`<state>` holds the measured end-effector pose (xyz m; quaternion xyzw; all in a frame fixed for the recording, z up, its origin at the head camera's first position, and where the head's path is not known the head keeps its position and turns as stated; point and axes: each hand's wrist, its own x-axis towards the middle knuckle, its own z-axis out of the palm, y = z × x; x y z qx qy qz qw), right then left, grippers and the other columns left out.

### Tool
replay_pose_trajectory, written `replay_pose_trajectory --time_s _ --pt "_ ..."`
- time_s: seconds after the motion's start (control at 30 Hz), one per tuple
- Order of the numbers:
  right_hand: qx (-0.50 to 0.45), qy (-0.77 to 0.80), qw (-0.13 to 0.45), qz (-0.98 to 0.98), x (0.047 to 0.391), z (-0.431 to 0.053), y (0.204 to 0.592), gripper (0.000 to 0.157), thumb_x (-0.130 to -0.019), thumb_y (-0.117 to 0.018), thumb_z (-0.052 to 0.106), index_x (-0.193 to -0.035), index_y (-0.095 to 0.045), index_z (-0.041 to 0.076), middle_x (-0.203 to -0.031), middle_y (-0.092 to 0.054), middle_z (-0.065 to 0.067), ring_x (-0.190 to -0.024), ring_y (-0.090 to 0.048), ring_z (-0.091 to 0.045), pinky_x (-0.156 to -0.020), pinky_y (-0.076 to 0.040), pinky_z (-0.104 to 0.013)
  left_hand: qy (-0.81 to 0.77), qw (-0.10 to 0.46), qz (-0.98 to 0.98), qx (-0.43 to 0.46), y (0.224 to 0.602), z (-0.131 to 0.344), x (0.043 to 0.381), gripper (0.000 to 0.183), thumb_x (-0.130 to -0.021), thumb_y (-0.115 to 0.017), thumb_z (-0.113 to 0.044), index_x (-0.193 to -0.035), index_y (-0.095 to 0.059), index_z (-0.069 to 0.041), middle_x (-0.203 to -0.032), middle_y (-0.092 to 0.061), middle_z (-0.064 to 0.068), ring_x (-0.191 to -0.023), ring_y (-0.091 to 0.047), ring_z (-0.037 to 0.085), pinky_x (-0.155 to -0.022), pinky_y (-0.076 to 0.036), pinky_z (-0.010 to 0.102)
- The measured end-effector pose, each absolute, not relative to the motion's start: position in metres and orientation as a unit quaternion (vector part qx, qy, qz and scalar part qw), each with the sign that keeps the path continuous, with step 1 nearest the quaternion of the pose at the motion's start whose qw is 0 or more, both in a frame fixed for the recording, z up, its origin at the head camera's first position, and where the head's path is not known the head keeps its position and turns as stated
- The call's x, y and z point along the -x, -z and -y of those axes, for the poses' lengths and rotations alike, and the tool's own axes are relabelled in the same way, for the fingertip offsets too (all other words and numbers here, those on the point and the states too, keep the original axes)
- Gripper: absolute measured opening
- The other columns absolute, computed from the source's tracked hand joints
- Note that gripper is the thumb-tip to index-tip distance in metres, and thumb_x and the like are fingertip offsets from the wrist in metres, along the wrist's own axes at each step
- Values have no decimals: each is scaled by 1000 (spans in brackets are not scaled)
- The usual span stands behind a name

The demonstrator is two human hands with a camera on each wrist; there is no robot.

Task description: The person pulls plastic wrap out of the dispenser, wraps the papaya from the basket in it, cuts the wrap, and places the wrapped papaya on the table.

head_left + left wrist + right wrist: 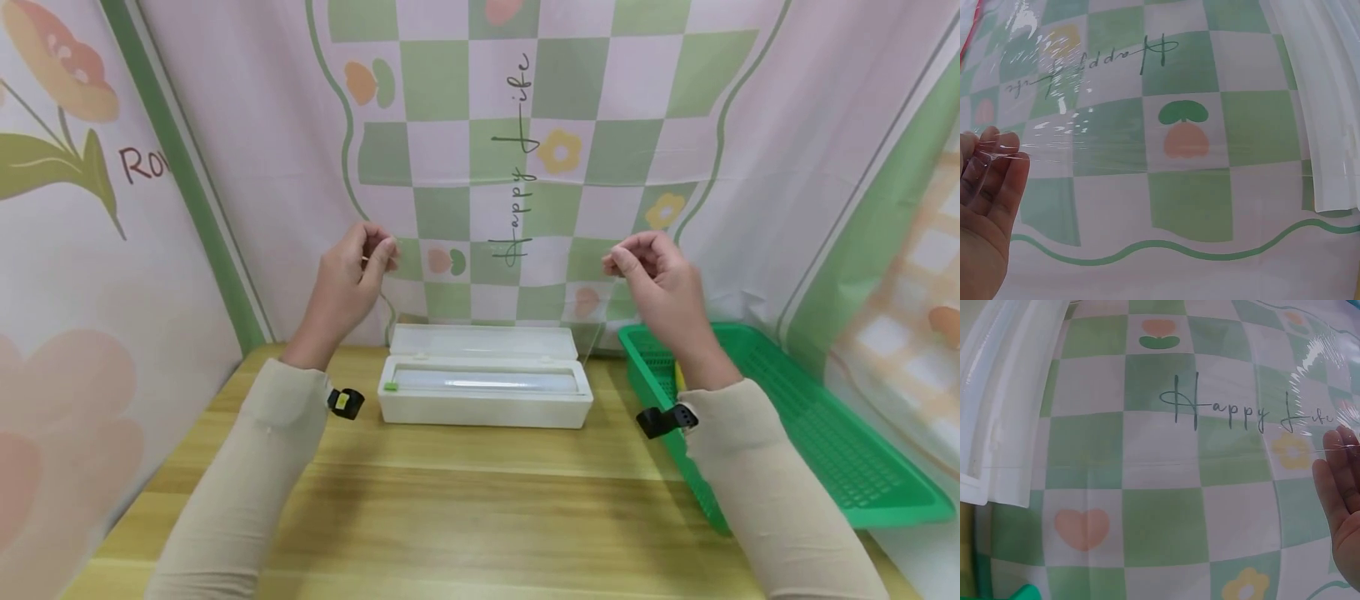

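Observation:
A sheet of clear cling film (1054, 140) stretches between my two raised hands, its creases and glints showing in both wrist views. My left hand (348, 271) pinches one corner between thumb and fingers. The other corner is pinched by my right hand (660, 279), whose thumb is cut off in the right wrist view. Below and between the hands, a white cling film dispenser (483, 411) stands on the table with its lid (483, 342) tipped back. Inside it lies the film roll (483, 381). A small green slider (391, 387) sits at its left end.
A green plastic basket (892, 500) stands on the right, partly under my right forearm; something yellow (680, 377) shows inside it. The wooden table (480, 517) ends at a checked, printed curtain (502, 150) behind the dispenser. Another printed curtain (75, 292) hangs at left.

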<state>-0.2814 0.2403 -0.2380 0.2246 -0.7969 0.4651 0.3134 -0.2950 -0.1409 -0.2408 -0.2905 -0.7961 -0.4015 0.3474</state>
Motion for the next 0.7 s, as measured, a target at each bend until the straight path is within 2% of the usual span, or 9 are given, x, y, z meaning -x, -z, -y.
replay_pose_trajectory --time_s 0.3,0.7 --pt "-226 -462 323 794 278 -240 226 21 -103 -57 21 -110 -60 2 -99 -69 -6 -91 -66 -11 -84 -52 -19 405 356 788 297 228 141 291 23 -107 -49 -17 -112 -55 4 -94 -63 15 -83 -63 18 -69 -52 23" --pt "-241 -478 329 778 279 -241 215 17 -102 -59 17 -109 -60 2 -97 -69 -4 -88 -67 -13 -82 -54 -19 404 368 782 301 220 143 289 22 -106 -50 -15 -111 -55 6 -97 -64 13 -83 -63 18 -72 -53 20"
